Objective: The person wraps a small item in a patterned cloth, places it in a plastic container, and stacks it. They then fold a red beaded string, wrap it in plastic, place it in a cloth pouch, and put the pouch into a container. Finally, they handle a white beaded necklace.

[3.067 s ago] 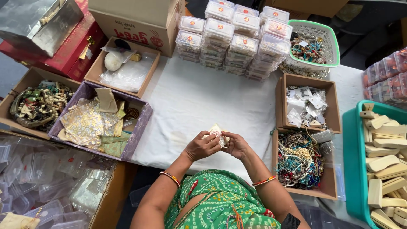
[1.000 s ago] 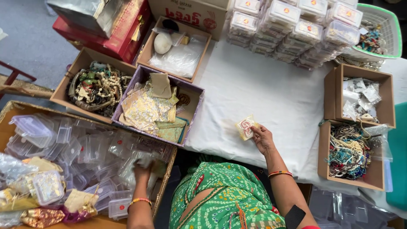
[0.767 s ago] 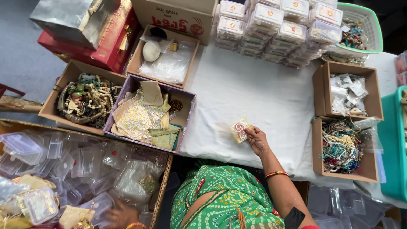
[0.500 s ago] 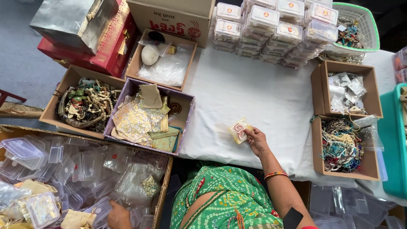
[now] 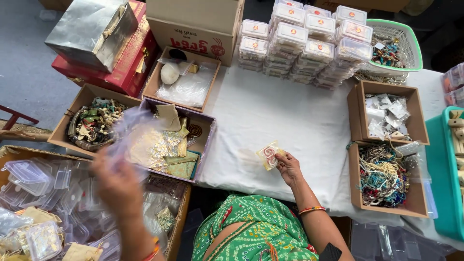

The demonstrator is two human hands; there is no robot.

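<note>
Near the front edge of the white-clothed surface point(image 5: 299, 116), the right hand point(image 5: 289, 167) pinches a small pale card wound with red and white thread point(image 5: 269, 155) between thumb and fingertips, holding it just above the cloth with its face turned up. The card lies to the left of the palm, tilted so its longer side runs roughly from the front edge toward the far left corner. Off the left edge, the left hand point(image 5: 118, 186) is raised and blurred with motion, gripping a clear, thin plastic pouch point(image 5: 130, 135) that hangs over the purple-rimmed cardboard tray of gold packets point(image 5: 205, 145); how its fingers are set I cannot tell exactly. The pouch is well apart from the card, lying to the card's left, so the two hands would have to meet across the tray's corner. Beneath the left hand sits a brown carton of empty clear pouches point(image 5: 43, 193). Stacked clear lidded boxes point(image 5: 309, 38) line the far edge.
</note>
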